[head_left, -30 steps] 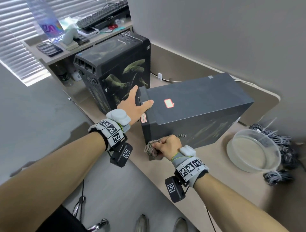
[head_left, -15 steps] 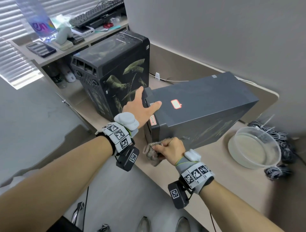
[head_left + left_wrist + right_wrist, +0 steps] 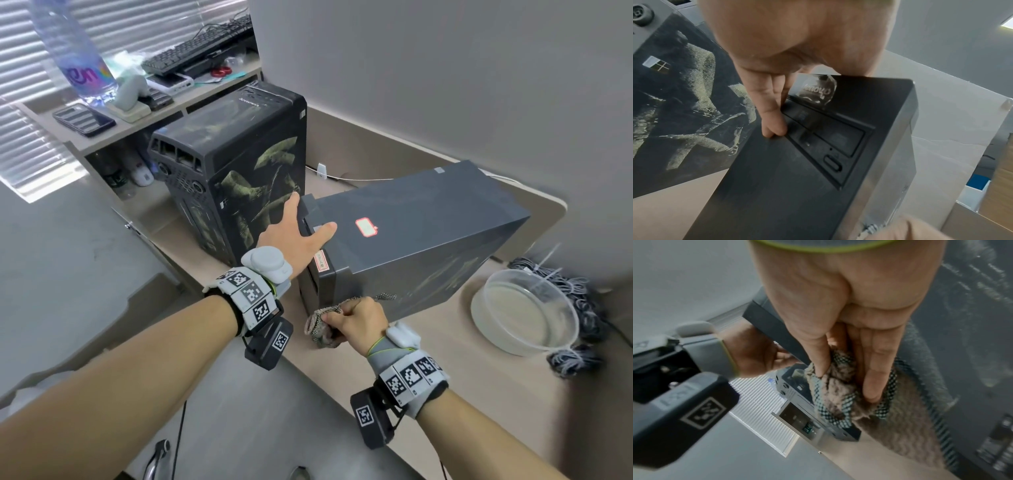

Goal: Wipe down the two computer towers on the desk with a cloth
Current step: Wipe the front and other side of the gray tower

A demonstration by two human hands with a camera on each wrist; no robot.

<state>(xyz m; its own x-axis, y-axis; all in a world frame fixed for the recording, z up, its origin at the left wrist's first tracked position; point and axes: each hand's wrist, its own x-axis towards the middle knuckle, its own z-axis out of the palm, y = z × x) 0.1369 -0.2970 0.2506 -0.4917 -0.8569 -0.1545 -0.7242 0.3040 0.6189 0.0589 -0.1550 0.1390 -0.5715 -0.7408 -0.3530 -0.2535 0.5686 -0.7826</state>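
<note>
A black tower smeared with greenish dust stands at the back left of the desk. A grey tower stands to its right. My left hand rests on the grey tower's top front corner, thumb on the top, straight fingers down the front panel. My right hand grips a bunched grey checked cloth against the low front end of the grey tower's near side. In the right wrist view the thumb and fingers pinch the cloth beside the dusty side panel.
A clear plastic bowl of water sits on the desk to the right, with bundled cables behind it. A white cable runs along the wall. A shelf at the back left holds a keyboard and a bottle.
My right hand has drawn the cloth slightly down and forward at the grey tower's lower front corner. My left hand keeps its place on the top front corner.
</note>
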